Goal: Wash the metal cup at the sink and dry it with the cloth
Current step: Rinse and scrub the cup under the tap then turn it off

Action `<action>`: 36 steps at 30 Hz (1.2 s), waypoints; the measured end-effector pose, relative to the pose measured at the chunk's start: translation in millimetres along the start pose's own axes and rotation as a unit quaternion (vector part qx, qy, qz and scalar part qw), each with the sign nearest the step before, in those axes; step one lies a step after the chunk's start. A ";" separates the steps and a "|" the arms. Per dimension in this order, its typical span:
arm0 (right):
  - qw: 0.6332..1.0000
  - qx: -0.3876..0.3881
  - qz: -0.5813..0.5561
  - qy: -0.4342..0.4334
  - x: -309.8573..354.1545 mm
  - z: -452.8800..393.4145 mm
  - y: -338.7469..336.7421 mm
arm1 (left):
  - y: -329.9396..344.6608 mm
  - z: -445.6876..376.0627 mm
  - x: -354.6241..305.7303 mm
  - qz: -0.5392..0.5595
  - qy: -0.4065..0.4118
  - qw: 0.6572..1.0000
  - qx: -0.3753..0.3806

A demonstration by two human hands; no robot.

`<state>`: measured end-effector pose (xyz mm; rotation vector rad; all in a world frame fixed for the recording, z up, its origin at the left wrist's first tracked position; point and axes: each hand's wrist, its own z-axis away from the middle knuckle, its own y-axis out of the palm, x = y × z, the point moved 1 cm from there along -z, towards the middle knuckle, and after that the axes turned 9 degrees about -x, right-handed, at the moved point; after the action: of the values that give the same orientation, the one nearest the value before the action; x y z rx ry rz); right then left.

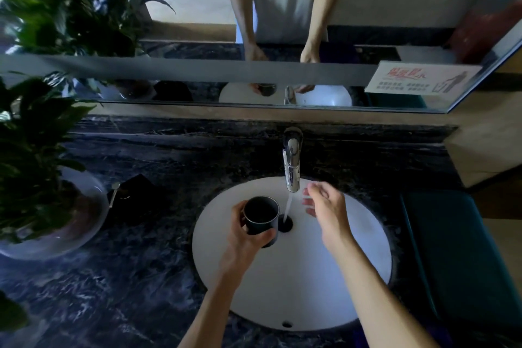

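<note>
Metal cup (261, 217), gripped in the left hand (244, 237), sits just left of the faucet (292, 162) stream; right hand (324, 206), fingers relaxed, holds nothing. Rinsing begins; next, shift cup under water.

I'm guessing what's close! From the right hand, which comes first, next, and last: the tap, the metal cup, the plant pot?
From the right hand:
1. Tap, just left of its fingers.
2. Metal cup, farther left, in the left hand.
3. Plant pot, far left on the counter.
</note>
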<state>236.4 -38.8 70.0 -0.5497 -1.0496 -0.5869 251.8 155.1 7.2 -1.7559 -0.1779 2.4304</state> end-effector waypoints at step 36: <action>0.993 0.049 0.108 -0.004 11.2 -51.5 39.6 | -15.3 -8.0 -11.0 0.020 0.045 0.998 -0.026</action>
<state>300.0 -46.7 54.5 -0.5702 -1.0066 -0.3411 263.4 168.2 17.7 -1.9048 -0.2009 2.3882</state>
